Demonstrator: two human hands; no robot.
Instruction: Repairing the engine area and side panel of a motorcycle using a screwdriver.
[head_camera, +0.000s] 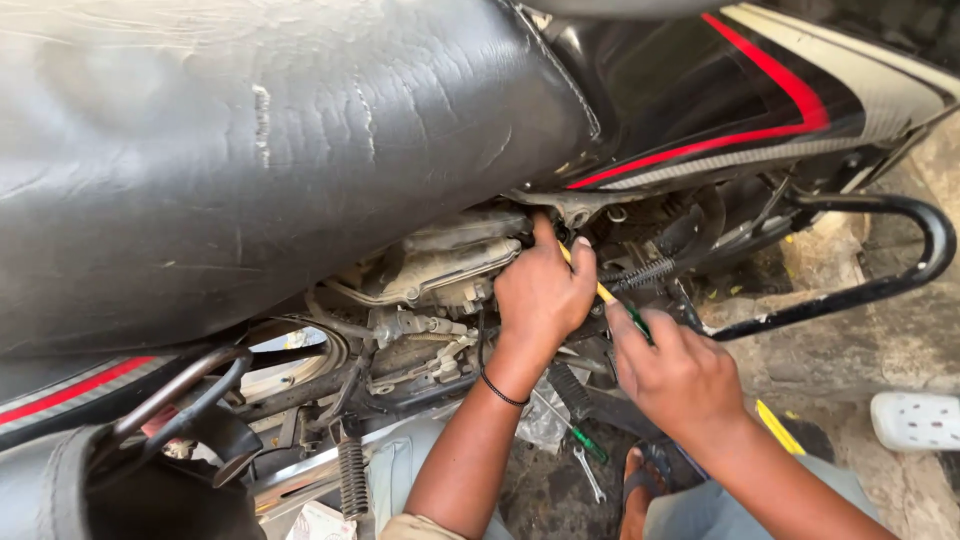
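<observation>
A person crouches beside a motorcycle, looking down past its wide, cracked black seat (270, 140) into the open engine area. The left hand (543, 290) reaches in under the seat's right end, fingers (545, 232) curled closed around the yellow end of a thin tool (605, 294) and pressed against a grimy metal engine part (450, 265). A black band circles that wrist. The right hand (675, 375), nearer and further right, pinches the same tool's green section between thumb and fingertips, fingers closed on it. The tool runs slantwise between the two hands, just in front of a coiled black spring (640, 272).

The tool looks light, slim and rigid, likely plastic-handled; it seems best held along its coloured shaft, as both hands do now, since greasy surroundings could make it slip.

To the far right, a curved black metal guard bar (900, 250) loops outward. Above it is the black fuel tank with a red stripe (770, 95). On the dirty ground below the arms lie a green-handled screwdriver (585, 442) and a small spanner (590, 478). A ribbed footpeg (352, 478) sits near left.
</observation>
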